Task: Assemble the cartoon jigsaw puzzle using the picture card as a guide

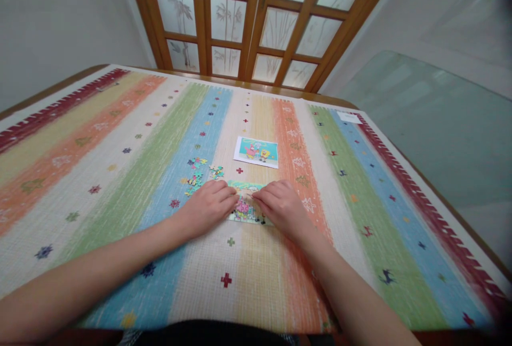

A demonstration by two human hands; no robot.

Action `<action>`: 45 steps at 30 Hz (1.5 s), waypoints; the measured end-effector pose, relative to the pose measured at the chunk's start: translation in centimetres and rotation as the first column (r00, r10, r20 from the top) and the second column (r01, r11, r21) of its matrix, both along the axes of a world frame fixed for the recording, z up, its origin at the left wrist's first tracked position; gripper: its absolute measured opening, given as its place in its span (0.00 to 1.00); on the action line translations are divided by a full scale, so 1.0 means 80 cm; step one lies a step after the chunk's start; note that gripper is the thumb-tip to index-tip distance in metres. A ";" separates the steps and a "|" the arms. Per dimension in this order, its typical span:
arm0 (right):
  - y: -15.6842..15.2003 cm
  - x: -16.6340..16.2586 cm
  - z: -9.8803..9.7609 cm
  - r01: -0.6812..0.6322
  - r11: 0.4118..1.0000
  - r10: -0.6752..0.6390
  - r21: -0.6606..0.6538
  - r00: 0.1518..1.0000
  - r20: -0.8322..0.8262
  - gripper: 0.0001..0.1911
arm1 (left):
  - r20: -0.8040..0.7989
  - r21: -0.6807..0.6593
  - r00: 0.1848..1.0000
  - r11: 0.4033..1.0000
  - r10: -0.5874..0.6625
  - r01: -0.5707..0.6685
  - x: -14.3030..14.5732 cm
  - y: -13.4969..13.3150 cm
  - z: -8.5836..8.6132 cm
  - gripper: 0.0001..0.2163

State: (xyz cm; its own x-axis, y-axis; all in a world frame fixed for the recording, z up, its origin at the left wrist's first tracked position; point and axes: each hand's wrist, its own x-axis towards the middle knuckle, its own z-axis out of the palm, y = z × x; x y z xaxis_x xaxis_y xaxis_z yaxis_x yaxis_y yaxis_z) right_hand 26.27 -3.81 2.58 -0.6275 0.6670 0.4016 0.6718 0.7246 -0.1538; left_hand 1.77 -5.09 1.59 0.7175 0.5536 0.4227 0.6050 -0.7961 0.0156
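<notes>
A partly assembled jigsaw puzzle (243,208) lies on the striped tablecloth in front of me, with pink, green and yellow showing between my hands. My left hand (212,202) rests at its left side, fingers closed and tips over the middle. From the right, my right hand (282,206) reaches in with thumb and fingers pinched together, close to the left fingertips. Whatever is in either pinch is too small to make out. Both hands cover parts of the puzzle. Loose puzzle pieces (196,179) lie in a cluster beyond my left hand.
Behind the puzzle lies a reference picture card (258,152) with cartoon figures on a blue-green ground. A small white paper (349,117) sits at the far right of the tablecloth (208,282). Wooden glass-paned doors (244,21) stand past the table's far edge.
</notes>
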 end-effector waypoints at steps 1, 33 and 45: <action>0.004 0.000 -0.003 0.007 1.000 -0.008 0.020 0.999 0.032 0.12 | -0.011 -0.014 1.000 1.000 -0.006 0.005 -0.001 -0.004 -0.004 0.12; 0.001 -0.009 -0.021 0.052 0.994 -0.039 -0.099 0.990 0.132 0.08 | -0.078 -0.129 0.995 0.990 -0.057 0.047 -0.006 -0.026 -0.029 0.16; 0.010 -0.012 -0.021 0.075 0.949 -0.094 -0.305 0.994 -0.049 0.08 | -0.092 -0.140 0.995 0.989 -0.050 0.037 -0.006 -0.026 -0.026 0.16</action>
